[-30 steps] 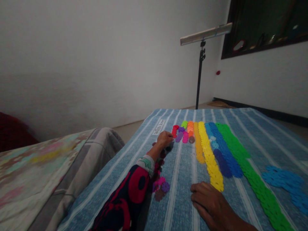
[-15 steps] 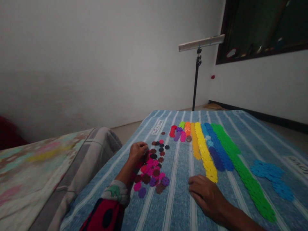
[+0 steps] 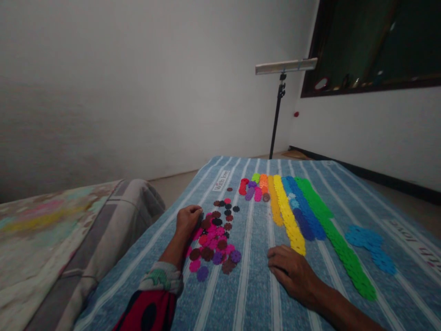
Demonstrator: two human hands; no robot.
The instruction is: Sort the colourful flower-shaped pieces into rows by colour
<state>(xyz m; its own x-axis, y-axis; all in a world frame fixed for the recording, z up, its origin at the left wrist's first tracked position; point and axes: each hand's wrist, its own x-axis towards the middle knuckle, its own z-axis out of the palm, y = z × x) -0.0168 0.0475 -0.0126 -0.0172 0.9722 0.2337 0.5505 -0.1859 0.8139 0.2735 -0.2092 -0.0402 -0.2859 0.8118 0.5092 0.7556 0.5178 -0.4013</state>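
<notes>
My left hand [image 3: 189,221] is closed, its fingertips curled downward at the left edge of a loose pile of small scalloped plastic discs [image 3: 214,232]. Whatever its fingers hold, if anything, is hidden. Pink, brown, black and purple discs lie mixed in that pile, some overlapping. My right hand [image 3: 292,275] rests on the striped blue cloth, loosely bent with its fingers partly apart and nothing visible in them. Just beyond it ends a long row of yellow discs [image 3: 291,220]. Beside that lie blue rows [image 3: 313,216] and a long green row [image 3: 344,248].
Short red, purple, pink and orange rows [image 3: 263,183] lie farther back. Light-blue discs [image 3: 370,246] sit at the right. A bed with a patterned cover [image 3: 44,239] stands left of the cloth-covered surface. Behind it is a black stand [image 3: 276,115] with a bar on top.
My left hand has shifted slightly left, away from the middle of the pile. My right hand stays on the cloth. The whole view has turned a little.
</notes>
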